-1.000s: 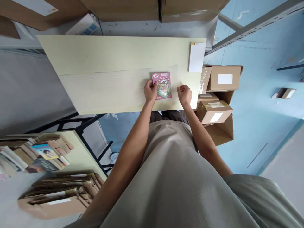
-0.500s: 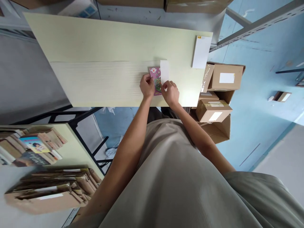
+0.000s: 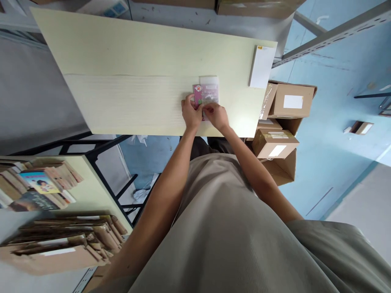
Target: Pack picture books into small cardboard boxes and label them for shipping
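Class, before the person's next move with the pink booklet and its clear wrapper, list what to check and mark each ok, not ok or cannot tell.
1. Left hand on the pink booklet: ok.
2. Right hand on the clear wrapper: ok.
3. Wrapper lies over the booklet: ok.
4. Booklet fully inside the wrapper: cannot tell.
5. Booklet rests flat on the table: ok.
6. White pad lies apart from the hands: ok.

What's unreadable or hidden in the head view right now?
- Pink booklet: near edge hidden by left hand and right hand; cover text too small.
- Translucent sheet over booklet: blurs the cover picture.
- White pad: label too small.
- Table: far-left corner cut off by frame.
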Demonstrator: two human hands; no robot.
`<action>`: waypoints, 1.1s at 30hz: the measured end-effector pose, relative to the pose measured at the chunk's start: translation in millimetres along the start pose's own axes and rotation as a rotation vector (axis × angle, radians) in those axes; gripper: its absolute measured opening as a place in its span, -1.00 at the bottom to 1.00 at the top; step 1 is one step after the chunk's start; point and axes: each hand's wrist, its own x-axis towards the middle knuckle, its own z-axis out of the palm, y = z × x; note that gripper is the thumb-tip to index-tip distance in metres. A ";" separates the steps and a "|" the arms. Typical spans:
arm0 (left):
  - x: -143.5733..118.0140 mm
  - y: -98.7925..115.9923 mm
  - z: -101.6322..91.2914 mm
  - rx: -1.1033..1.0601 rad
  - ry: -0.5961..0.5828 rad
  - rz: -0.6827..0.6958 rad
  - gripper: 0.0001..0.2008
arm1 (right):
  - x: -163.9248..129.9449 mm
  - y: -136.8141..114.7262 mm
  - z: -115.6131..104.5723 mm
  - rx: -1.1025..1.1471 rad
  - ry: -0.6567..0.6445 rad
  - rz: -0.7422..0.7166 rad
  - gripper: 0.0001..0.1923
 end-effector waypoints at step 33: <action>-54.3 -0.4 3.7 0.020 -0.063 0.204 -0.38 | 86.9 -68.4 -113.3 -0.817 -0.439 -0.900 -0.51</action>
